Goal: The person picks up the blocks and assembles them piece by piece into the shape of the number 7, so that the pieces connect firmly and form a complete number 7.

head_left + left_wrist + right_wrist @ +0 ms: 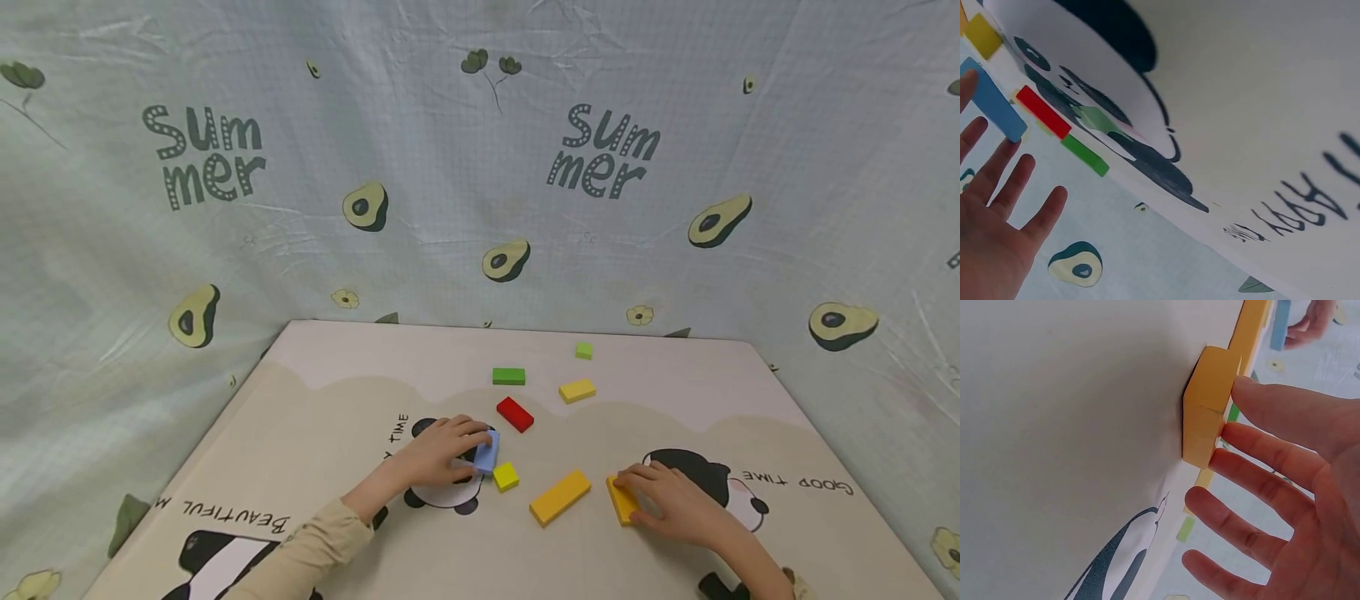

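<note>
My left hand (444, 450) pinches a blue block (487, 452) at the middle of the table, fingers at its far end and thumb near its close end. In the left wrist view the blue block (994, 100) is at the fingertips. A small yellow block (506, 477) lies just right of it. My right hand (675, 500) holds an orange block (622, 502) between thumb and fingers. The right wrist view shows this orange block (1210, 406) against the fingertips, the other fingers spread. Between the hands lies a second, longer orange block (560, 497).
Farther back lie a red block (515, 414), a green block (508, 377), a yellow block (577, 391) and a small light green block (583, 351). The panda-printed cloth (300, 450) covers the table. A curtain with avocado prints (450, 167) hangs behind the far edge.
</note>
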The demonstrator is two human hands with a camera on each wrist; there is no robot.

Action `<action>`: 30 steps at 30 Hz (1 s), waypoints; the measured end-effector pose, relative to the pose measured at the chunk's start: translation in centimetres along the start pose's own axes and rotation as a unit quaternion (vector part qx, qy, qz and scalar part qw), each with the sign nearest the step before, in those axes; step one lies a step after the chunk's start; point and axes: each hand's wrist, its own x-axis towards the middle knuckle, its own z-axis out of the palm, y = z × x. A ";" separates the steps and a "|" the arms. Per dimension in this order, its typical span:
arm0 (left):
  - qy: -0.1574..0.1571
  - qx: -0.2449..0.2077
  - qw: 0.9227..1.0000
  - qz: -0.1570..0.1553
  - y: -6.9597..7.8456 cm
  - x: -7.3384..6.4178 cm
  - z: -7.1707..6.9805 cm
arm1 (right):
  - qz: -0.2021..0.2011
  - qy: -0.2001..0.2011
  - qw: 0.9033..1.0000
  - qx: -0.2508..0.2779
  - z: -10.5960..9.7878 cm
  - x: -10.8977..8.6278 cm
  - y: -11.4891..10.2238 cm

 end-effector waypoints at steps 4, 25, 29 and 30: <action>0.010 -0.002 1.000 0.013 0.3 0.3 -0.3 | 0.000 0.000 1.000 0.003 0.0 0.0 0.0; -0.001 0.024 0.999 0.043 3.1 3.8 -1.0 | -0.020 0.046 0.998 -0.034 0.1 -0.3 -0.1; -0.005 0.028 0.999 0.045 3.6 4.8 -0.9 | -0.020 0.049 0.998 -0.033 0.1 -0.3 -0.2; -0.004 0.031 0.998 0.048 3.7 5.0 -0.9 | -0.019 0.046 0.998 -0.032 0.0 -0.3 -0.2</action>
